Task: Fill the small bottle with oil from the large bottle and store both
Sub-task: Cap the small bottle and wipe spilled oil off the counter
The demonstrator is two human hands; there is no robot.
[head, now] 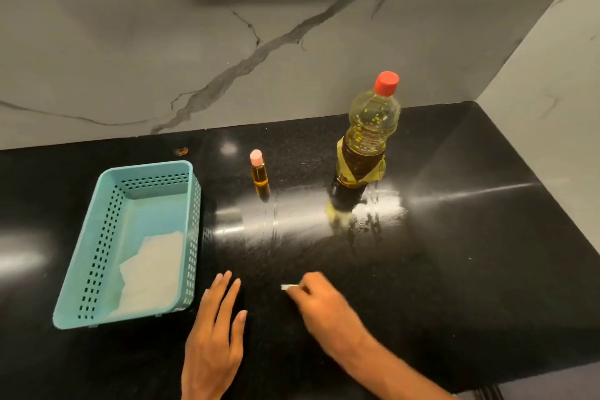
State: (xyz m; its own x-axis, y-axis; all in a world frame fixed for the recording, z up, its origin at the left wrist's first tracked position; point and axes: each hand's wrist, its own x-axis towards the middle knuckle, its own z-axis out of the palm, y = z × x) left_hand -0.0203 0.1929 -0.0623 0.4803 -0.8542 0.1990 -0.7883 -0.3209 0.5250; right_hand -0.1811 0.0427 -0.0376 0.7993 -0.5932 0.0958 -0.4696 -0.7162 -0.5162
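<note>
Small bottle [260,177]: stands upright on the black tabletop [454,237], towards the back, between the basket and the large bottle and apart from both; pink cap [256,156] on; amber oil shows inside.
Small bottle, handling: probably light, stiff and easy to knock over on its narrow base; best pinched round the body just under the cap, with the other hand free to unscrew.
Large bottle [368,140]: upright to the right of the small one, red cap [386,83] on, yellow oil reaching well up towards the neck, yellow label [360,169] round the lower body.
Large bottle, handling: likely heavy with oil, thin-walled plastic that gives under a squeeze, possibly greasy; a full wrap round the ribbed waist above the label looks safest.
Streaks by its base: oil or only glare, cannot tell.
Left hand [212,334]: open, fingers straight, flat over the near tabletop, holding nothing.
Right hand [319,300]: blurred, fingers curled, pinching a small white piece [288,286]; what it is cannot be told.
Basket [97,237]: teal, perforated, at the left, a white cloth or paper [152,273] lying inside; a likely place for storing.
Stage: both bottles capped and not yet stored.
</note>
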